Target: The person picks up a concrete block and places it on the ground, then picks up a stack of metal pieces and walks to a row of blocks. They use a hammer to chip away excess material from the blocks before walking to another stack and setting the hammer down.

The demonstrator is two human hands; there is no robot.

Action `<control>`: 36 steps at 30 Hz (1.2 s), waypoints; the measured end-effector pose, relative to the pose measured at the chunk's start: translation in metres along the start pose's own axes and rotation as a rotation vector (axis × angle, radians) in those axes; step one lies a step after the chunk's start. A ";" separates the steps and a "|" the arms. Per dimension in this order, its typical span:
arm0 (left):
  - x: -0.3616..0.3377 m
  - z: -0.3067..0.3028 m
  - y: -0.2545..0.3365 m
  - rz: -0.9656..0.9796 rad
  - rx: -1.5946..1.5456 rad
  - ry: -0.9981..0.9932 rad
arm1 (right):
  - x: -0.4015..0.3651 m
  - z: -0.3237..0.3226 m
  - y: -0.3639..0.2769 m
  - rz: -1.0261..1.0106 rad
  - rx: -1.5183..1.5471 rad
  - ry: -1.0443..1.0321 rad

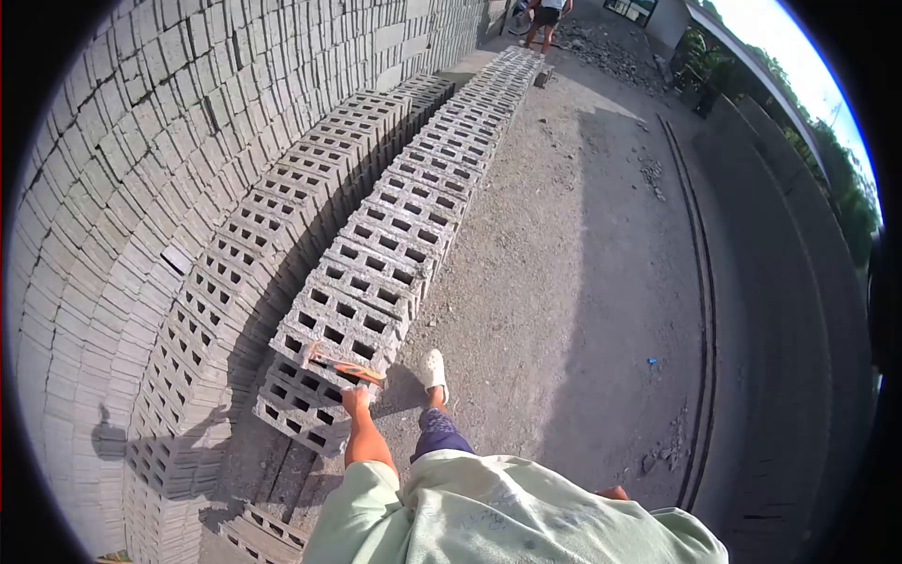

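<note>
My left hand is closed around a tool with orange parts, held over the near end of a long row of grey hollow blocks. The tool's exact shape is hard to make out. Below it, more hollow blocks stand at the row's near end, with their openings facing up. Of my right hand only a small patch of skin shows beside the pale green shirt; its fingers are hidden.
Tall stacks of blocks line the left side, with a second row beside them. A person stands at the far end. Long thin bars lie along the right wall. Rubble is heaped at the back.
</note>
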State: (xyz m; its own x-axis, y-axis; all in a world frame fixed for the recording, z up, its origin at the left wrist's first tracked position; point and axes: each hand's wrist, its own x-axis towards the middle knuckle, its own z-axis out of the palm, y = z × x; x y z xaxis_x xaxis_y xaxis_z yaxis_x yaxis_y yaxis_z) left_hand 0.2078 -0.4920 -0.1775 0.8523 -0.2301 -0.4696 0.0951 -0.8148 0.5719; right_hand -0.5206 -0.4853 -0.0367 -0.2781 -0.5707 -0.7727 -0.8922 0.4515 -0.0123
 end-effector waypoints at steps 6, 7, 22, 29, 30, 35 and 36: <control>0.032 0.079 0.052 -0.401 -0.009 0.224 | 0.035 -0.096 -0.158 -0.199 0.447 -0.056; 0.042 0.090 0.052 -0.510 -0.067 0.217 | 0.025 -0.126 -0.195 -0.175 0.509 -0.023; 0.111 0.111 0.255 0.407 0.765 0.309 | 0.103 -0.224 -0.348 0.046 0.390 -0.087; 0.172 0.266 0.504 -0.111 -0.075 0.060 | 0.365 -0.259 -0.394 -0.561 0.569 -0.074; 0.162 0.275 0.544 -0.043 -0.073 -0.094 | 0.374 -0.319 -0.430 -0.331 0.748 -0.044; 0.129 0.340 0.715 0.141 -0.093 -0.481 | 0.445 -0.573 -0.569 -0.308 0.680 0.256; 0.103 0.344 0.755 0.139 0.012 -0.487 | 0.459 -0.614 -0.591 -0.386 0.602 0.321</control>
State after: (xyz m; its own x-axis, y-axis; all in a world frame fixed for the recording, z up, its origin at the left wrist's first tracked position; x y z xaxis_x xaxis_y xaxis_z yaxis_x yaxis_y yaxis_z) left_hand 0.1909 -1.3138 -0.0253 0.5174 -0.5561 -0.6504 -0.0103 -0.7641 0.6451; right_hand -0.3394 -1.4351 0.0059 -0.1586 -0.8920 -0.4233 -0.6254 0.4225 -0.6560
